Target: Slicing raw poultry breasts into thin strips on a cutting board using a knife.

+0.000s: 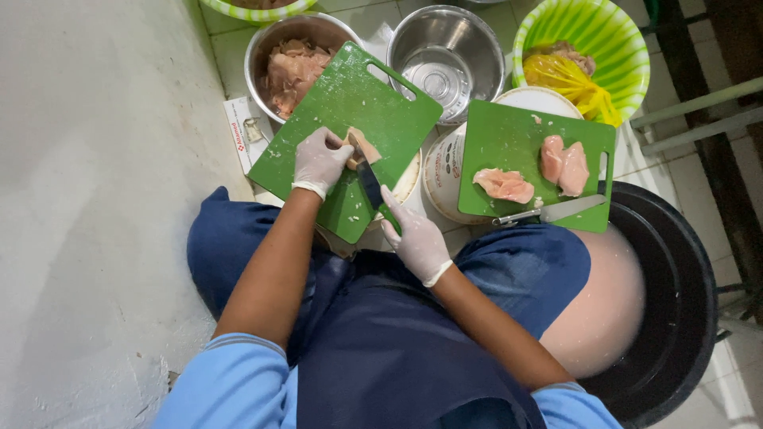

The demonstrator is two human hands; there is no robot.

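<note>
Green board, pale pink chicken

Flat white package with red print, rectangular, on the floor far left, beside the steel bowl, partly under the green cutting board.

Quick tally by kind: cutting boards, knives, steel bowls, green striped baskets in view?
Green plastic cutting boards: 2
Knives: 2
Round steel bowls: 2
Green-and-white striped plastic baskets: 2
Total: 8
</note>
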